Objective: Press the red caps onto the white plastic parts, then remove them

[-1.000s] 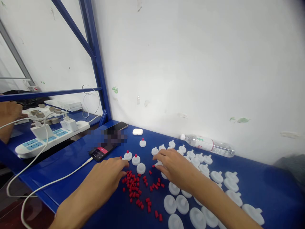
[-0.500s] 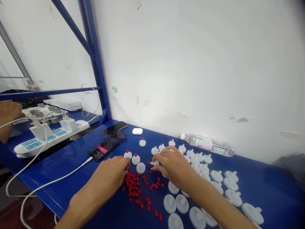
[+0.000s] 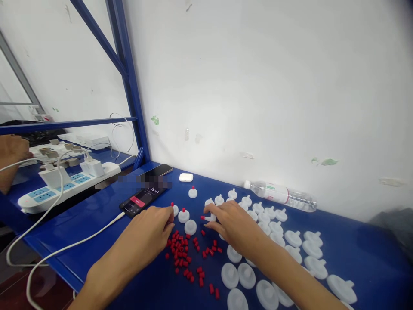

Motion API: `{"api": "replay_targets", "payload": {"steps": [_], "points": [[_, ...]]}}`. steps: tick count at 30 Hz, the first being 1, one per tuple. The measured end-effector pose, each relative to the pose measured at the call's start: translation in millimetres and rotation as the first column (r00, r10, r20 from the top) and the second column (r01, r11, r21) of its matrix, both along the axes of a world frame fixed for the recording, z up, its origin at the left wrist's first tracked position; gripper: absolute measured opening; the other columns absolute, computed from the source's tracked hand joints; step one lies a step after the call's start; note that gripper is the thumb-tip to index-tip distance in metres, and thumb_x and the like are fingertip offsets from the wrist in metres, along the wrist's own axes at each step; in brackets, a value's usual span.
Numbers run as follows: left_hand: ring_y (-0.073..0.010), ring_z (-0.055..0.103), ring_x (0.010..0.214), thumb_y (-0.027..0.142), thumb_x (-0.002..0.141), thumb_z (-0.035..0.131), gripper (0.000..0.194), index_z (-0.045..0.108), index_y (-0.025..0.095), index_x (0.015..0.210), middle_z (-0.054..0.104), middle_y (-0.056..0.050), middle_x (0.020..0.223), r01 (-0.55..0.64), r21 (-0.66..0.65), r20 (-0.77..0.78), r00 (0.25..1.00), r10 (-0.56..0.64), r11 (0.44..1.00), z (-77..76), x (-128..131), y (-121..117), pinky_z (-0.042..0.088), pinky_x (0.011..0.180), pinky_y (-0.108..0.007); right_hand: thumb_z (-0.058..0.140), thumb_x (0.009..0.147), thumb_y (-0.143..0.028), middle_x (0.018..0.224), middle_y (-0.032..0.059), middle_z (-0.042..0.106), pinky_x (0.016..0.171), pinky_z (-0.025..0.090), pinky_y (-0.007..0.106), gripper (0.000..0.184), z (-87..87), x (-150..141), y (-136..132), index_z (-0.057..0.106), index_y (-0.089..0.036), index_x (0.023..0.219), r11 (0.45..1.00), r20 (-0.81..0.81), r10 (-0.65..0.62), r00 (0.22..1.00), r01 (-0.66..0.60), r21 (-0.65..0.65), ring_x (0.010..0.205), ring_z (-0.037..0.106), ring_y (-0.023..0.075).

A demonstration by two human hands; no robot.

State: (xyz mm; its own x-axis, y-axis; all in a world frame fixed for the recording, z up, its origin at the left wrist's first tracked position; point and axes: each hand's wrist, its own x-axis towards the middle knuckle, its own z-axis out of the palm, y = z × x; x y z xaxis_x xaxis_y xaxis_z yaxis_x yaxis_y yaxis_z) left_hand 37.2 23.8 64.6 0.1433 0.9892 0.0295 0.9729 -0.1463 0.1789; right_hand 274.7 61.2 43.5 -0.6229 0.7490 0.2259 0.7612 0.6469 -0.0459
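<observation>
My right hand (image 3: 227, 217) grips a white nozzle cap (image 3: 209, 218) between thumb and fingers. Its spout lies sideways, pointing left, with a red tip cap on the end. My left hand (image 3: 156, 228) is closed in a pinch beside the loose red tip caps (image 3: 180, 249); whatever is between its fingertips is hidden. Close to its fingers stand a few white nozzle caps with red tips (image 3: 183, 216) and one round white cap (image 3: 190, 227) showing no red tip. Many bare white nozzle caps (image 3: 247, 276) are spread under and around my right forearm.
A plastic bottle (image 3: 280, 196) lies along the wall. At the back left are a phone on a cable (image 3: 138, 204), another phone (image 3: 163, 170) and a white earbud case (image 3: 186, 177). A power strip (image 3: 69, 187) and another person's hand (image 3: 14, 148) are beyond the blue frame (image 3: 129, 77).
The nozzle cap in my right hand has turned so its red tip and spout show, pointing left. My left hand's fingers have drawn together, and the hand has shifted slightly.
</observation>
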Motion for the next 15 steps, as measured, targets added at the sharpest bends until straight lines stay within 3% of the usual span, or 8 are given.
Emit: {"api": "replay_targets", "payload": {"steps": [3,6,10,13,15], "points": [[-0.0237,0.070,0.072,0.018,0.094,0.049,0.023,0.070,0.023,0.085,0.074,-0.007,0.079,-0.004,0.008,0.010,1.000,0.004,1.000,4.1,2.5,0.3,0.036,0.060,-0.029,0.059,0.103,-0.026,0.110,0.0080,0.071,0.088,0.050,0.040,0.026,1.4,-0.8,-0.4,0.063,-0.021,0.128,1.000,-0.008,0.028,1.000,-0.028,0.007,0.097,0.068,0.0239],[-0.0245,0.072,0.075,0.019,0.094,0.049,0.025,0.073,0.025,0.092,0.076,-0.006,0.082,0.011,0.033,0.013,1.000,-0.012,0.999,5.8,4.2,-0.1,0.037,0.061,-0.030,0.056,0.105,-0.025,0.116,0.0092,0.068,0.089,0.049,0.043,0.022,3.1,-0.5,-0.4,0.067,-0.022,0.123,0.999,-0.015,0.039,0.999,-0.039,0.008,0.100,0.067,0.0246],[-0.0263,0.074,0.088,0.021,0.096,0.049,0.027,0.075,0.025,0.099,0.079,-0.008,0.097,0.038,0.074,0.005,0.999,-0.038,0.997,5.4,5.1,-1.5,0.041,0.066,-0.030,0.060,0.102,-0.020,0.106,0.0056,0.072,0.093,0.047,0.042,0.011,2.2,0.2,-0.7,0.069,-0.022,0.108,0.999,-0.043,0.036,0.998,-0.037,-0.010,0.099,0.068,0.0225],[-0.0247,0.074,0.083,0.022,0.095,0.049,0.027,0.075,0.026,0.094,0.078,-0.007,0.089,0.050,0.082,0.021,0.998,-0.052,0.995,6.0,5.5,-3.2,0.040,0.064,-0.028,0.062,0.101,-0.021,0.091,0.0030,0.075,0.094,0.046,0.042,0.006,2.0,-0.1,-1.0,0.068,-0.022,0.101,0.999,-0.057,0.030,0.998,-0.032,-0.028,0.090,0.069,0.0211],[-0.0231,0.073,0.077,0.021,0.094,0.048,0.026,0.074,0.026,0.092,0.077,-0.005,0.084,0.051,0.084,0.036,0.998,-0.054,0.995,6.8,5.6,-4.2,0.038,0.061,-0.027,0.062,0.102,-0.026,0.092,0.0034,0.075,0.095,0.046,0.044,0.008,3.9,-0.1,-1.5,0.068,-0.022,0.106,0.999,-0.070,0.022,0.997,-0.024,-0.030,0.090,0.069,0.0218]]}}
